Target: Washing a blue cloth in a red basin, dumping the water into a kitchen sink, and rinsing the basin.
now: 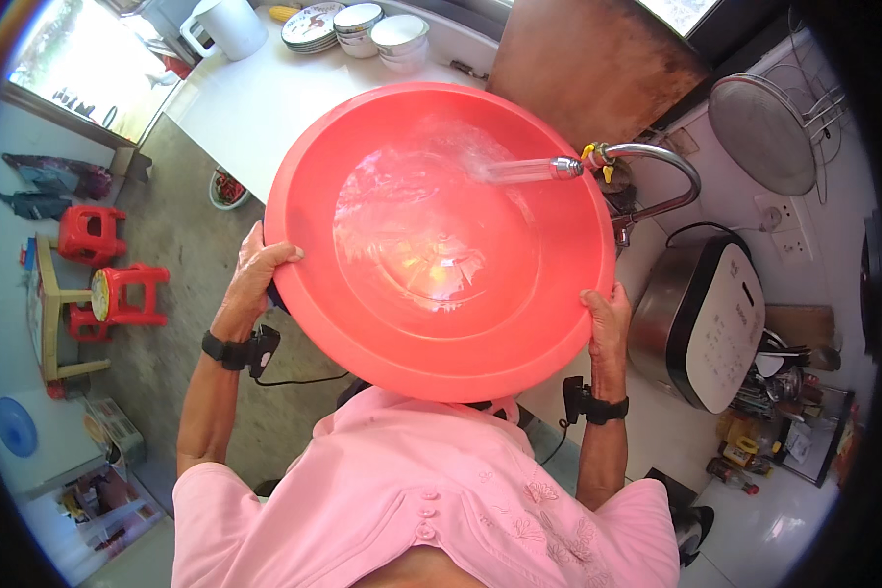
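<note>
A large red plastic basin (441, 360) fills the middle of the head view, with a shallow pool of clear water inside. My left hand (256, 268) grips its rim at the left, the thumb over the edge. At the right rim, my right hand (608, 312) holds on in the same way, with its fingers mostly hidden behind the basin. Water streams from the nozzle of a curved metal faucet (687, 173) into the upper right part of the basin. Yellow fittings (607, 174) sit near the faucet nozzle.
White counter (228, 110) behind the basin bears stacked plates (313, 28), bowls (399, 37) and a white pitcher (231, 29). To the right are a rice cooker (698, 323), a hanging strainer (761, 132) and bottles (742, 450). Red stools (136, 294) stand on the floor at left.
</note>
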Motion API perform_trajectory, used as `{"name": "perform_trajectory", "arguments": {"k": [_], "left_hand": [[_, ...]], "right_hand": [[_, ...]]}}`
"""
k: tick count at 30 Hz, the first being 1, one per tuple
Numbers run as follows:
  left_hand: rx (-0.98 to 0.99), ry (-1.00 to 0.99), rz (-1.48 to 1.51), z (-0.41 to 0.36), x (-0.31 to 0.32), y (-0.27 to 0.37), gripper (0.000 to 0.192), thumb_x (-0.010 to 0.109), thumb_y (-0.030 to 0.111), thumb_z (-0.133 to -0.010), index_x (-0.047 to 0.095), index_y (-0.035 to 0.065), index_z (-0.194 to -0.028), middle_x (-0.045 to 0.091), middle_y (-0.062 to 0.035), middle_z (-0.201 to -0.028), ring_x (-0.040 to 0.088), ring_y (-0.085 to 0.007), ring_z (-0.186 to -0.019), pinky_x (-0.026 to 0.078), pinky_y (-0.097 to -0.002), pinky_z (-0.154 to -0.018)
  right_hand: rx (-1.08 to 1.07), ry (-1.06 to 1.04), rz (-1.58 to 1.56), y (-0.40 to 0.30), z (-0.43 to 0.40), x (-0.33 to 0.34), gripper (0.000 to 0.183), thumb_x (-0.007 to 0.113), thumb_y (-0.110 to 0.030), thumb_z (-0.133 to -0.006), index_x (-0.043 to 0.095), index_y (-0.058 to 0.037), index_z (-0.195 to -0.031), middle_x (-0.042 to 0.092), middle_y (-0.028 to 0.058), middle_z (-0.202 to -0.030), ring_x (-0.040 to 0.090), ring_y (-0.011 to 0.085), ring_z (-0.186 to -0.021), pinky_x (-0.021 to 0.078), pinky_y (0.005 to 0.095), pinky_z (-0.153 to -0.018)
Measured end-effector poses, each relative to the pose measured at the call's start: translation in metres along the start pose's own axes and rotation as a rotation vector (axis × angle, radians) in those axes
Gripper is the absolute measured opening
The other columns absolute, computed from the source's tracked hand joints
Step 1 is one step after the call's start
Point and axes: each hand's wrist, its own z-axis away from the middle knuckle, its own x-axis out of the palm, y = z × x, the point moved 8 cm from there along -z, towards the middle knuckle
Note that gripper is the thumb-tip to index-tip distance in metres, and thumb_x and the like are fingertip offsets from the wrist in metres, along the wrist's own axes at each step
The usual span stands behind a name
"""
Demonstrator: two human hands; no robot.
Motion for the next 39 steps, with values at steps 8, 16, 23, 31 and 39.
{"name": "perform_trajectory", "arguments": {"k": [8,16,23,31,39], "left_hand": [[0.077,-0.001,-0.094,0.009,-0.001,0.037,0.038,0.063,0.006,-0.069,0.051,-0.0009,-0.104,0.059,-0.0074,-0.091,0.057,-0.0134,-0.080,0.048,-0.0280,-0.075],[0.160,0.016,-0.319,0.017,0.004,0.110,0.037,0.064,0.012,-0.069,0.055,-0.0023,-0.102,0.061,-0.0071,-0.086,0.058,-0.0128,-0.074,0.048,-0.0272,-0.070],[0.173,-0.034,-0.512,0.017,0.032,0.168,0.041,0.064,0.016,-0.070,0.054,-0.0017,-0.105,0.060,-0.0055,-0.087,0.057,-0.0109,-0.074,0.048,-0.0238,-0.070],[0.206,-0.117,-0.663,0.006,0.073,0.217,0.048,0.062,0.024,-0.076,0.050,-0.0046,-0.113,0.060,-0.0105,-0.098,0.060,-0.0135,-0.082,0.050,-0.0248,-0.074],[0.209,-0.160,-0.845,-0.015,0.110,0.246,0.046,0.062,0.029,-0.077,0.053,-0.0042,-0.107,0.061,-0.0069,-0.092,0.059,-0.0106,-0.078,0.048,-0.0231,-0.073]], "right_hand": [[0.051,-0.031,-0.086,0.002,0.008,0.008,0.045,0.063,-0.005,-0.074,0.048,0.0082,-0.115,0.061,0.0124,-0.101,0.061,0.0168,-0.082,0.0506,0.0279,-0.076],[0.161,-0.091,-0.250,0.046,0.016,0.031,0.040,0.063,-0.007,-0.075,0.051,0.0075,-0.111,0.062,0.0119,-0.098,0.062,0.0171,-0.082,0.0514,0.0284,-0.076],[0.236,-0.143,-0.368,0.078,0.018,0.052,0.029,0.062,-0.009,-0.078,0.056,0.0037,-0.103,0.062,0.0060,-0.089,0.059,0.0122,-0.077,0.0498,0.0258,-0.071],[0.398,-0.270,-0.505,0.098,0.027,0.085,0.023,0.060,-0.009,-0.079,0.061,0.0024,-0.099,0.063,0.0046,-0.089,0.061,0.0136,-0.079,0.0504,0.0259,-0.071],[0.540,-0.379,-0.562,0.112,0.021,0.107,0.026,0.058,-0.003,-0.078,0.058,0.0085,-0.101,0.063,0.0109,-0.097,0.062,0.0178,-0.085,0.0531,0.0290,-0.078]]}}
